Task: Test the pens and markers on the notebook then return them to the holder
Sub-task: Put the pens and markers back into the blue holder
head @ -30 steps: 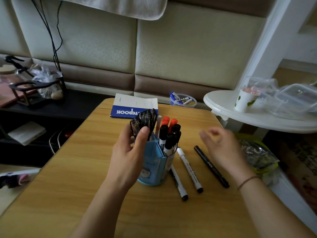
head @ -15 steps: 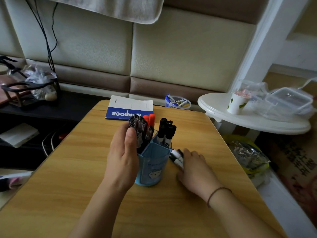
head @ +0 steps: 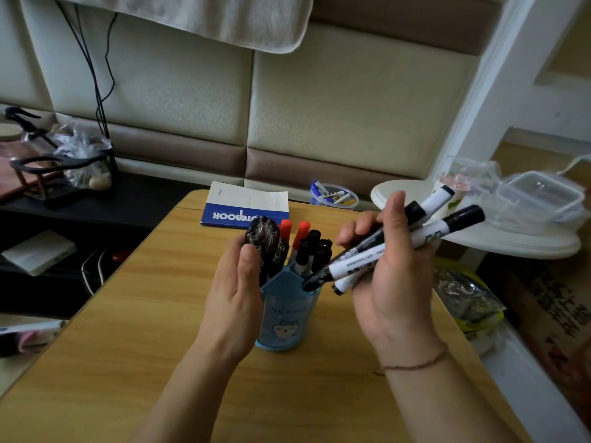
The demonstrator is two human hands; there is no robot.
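Observation:
A blue pen holder [head: 287, 318] with a bear face stands mid-table, filled with black pens [head: 265, 238], two red markers [head: 286, 230] and black-capped markers [head: 315, 247]. My left hand [head: 236, 292] wraps the holder's left side, thumb against the black pens. My right hand [head: 390, 266] grips three white, black-capped markers [head: 377, 251] in a bundle, lifted off the table, their lower ends just above the holder's right rim. A closed blue-and-white notebook [head: 246, 204] lies at the table's far edge.
The wooden table [head: 160, 314] drops off at left and right. Right of it stands a white round side table [head: 511, 241] with a cup and plastic boxes. A clear tub of markers [head: 334, 196] sits behind the notebook. A foil bag [head: 463, 292] lies right.
My right hand gathered the three markers that lay on the table to the right of the holder and raised them toward its rim. My left hand stayed on the holder.

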